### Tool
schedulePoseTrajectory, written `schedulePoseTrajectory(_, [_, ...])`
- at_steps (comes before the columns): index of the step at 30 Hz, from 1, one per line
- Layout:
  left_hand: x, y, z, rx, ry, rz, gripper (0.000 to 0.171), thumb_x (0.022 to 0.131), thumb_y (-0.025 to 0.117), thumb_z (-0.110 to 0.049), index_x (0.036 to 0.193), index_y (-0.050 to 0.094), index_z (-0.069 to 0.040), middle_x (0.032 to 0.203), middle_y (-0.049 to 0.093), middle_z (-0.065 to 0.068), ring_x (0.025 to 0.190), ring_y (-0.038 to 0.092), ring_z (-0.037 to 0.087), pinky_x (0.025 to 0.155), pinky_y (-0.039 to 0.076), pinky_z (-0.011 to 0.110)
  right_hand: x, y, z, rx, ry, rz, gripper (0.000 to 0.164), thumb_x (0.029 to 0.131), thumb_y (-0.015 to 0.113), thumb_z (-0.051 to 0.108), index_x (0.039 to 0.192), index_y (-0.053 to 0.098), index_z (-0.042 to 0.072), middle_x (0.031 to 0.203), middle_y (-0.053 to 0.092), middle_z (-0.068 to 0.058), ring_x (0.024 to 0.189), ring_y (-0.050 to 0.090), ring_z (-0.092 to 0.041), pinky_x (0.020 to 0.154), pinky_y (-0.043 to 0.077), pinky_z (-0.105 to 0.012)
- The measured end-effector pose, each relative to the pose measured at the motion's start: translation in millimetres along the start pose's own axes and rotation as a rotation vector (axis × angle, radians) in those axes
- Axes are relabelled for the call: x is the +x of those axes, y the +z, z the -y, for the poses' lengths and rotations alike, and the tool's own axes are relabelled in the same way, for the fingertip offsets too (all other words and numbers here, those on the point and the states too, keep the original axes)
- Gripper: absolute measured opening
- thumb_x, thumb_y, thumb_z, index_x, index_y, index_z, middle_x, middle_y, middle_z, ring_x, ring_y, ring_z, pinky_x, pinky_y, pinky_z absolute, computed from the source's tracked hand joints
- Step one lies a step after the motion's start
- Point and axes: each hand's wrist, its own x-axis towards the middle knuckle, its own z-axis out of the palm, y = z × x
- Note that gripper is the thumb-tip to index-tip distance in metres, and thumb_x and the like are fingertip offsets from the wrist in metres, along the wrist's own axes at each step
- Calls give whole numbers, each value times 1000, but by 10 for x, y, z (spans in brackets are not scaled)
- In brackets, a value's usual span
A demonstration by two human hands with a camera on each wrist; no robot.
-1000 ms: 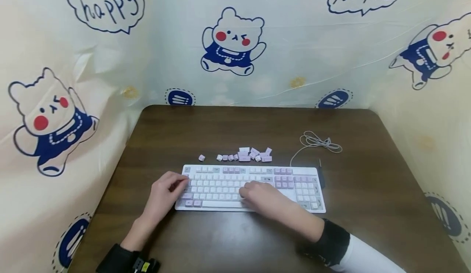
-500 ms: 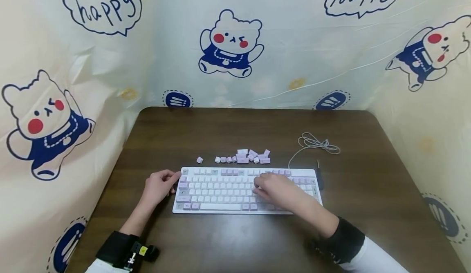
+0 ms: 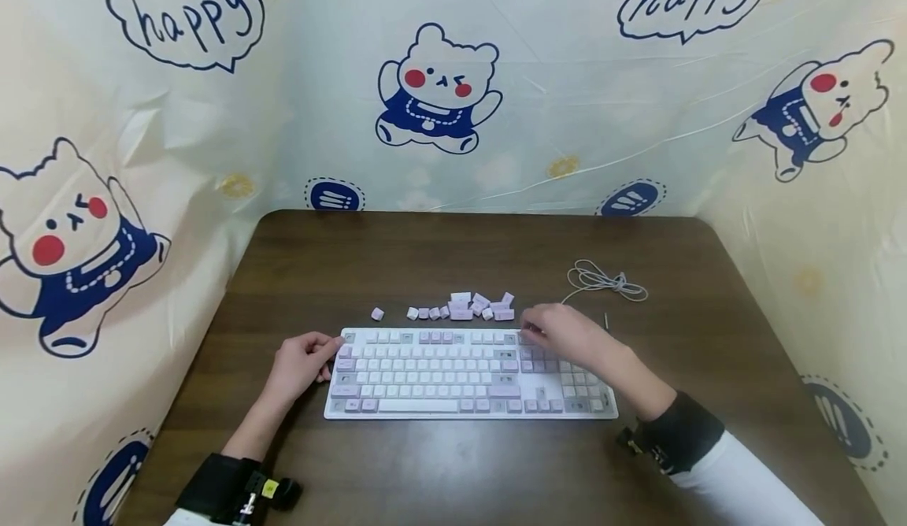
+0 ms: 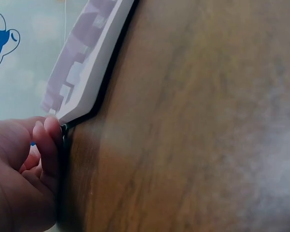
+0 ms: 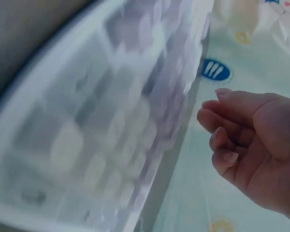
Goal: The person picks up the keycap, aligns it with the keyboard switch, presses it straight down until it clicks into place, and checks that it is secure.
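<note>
A white and lilac keyboard [image 3: 418,414] lies across the middle of the table. At its upper left corner my left hand [image 3: 303,362] pinches the frame's edge, the fingertips right at the corner in the left wrist view. My right hand [image 3: 570,333] hovers above the keyboard's upper right part. Its fingers [image 5: 224,157] are loosely curled with nothing between them in the right wrist view, and the forearm covers some number keys. Behind the keyboard lies a cluster of loose lilac and white keycaps [image 3: 460,314], with a single keycap [image 3: 378,314] apart at the left.
A tied grey cable [image 3: 598,280] lies behind the keyboard at the right. The brown table [image 3: 439,471] is enclosed on three sides by a patterned cloth [image 3: 538,101] with bears on it. Each wrist bears a black band [image 3: 223,488] with a camera.
My right hand has moved right and away from me, from the keyboard's middle to its upper right. My left hand has gone from the left-side keys to the upper left corner.
</note>
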Motion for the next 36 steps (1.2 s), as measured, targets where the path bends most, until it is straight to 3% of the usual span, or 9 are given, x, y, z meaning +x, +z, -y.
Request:
schedulePoseTrajectory(7, [12, 16, 30, -9, -24, -6, 41, 92, 63, -40, 104, 69, -1, 63, 61, 3, 52, 58, 15, 47, 48, 24, 129, -26, -273, 27, -3, 30, 8, 91, 67, 19, 95, 71, 14, 83, 69, 3, 71, 58, -8, 69, 55, -27])
schedulePoseTrajectory(13, [19, 24, 38, -14, -54, -4, 46, 91, 63, -45, 106, 69, -3, 69, 62, 5, 54, 59, 16, 48, 49, 24, 281, -22, -388, 4, -74, 38, 9, 90, 67, 16, 97, 71, 12, 86, 69, 1, 73, 59, -9, 69, 55, -28])
schedulePoseTrajectory(22, [27, 17, 54, -15, -54, 11, 45, 91, 62, -46, 106, 68, -4, 69, 62, 5, 55, 59, 17, 49, 50, 25, 482, -53, -286, -9, -135, 69, 16, 91, 65, 14, 105, 71, 10, 95, 70, -1, 81, 60, -11, 76, 56, -30])
schedulePoseTrajectory(36, [12, 35, 58, -23, -33, -17, 43, 91, 63, -44, 103, 69, -3, 66, 62, 3, 52, 59, 16, 46, 49, 24, 694, -35, -291, -38, -73, 128, 15, 91, 65, 15, 105, 72, 11, 95, 71, -2, 80, 59, -13, 77, 56, -31])
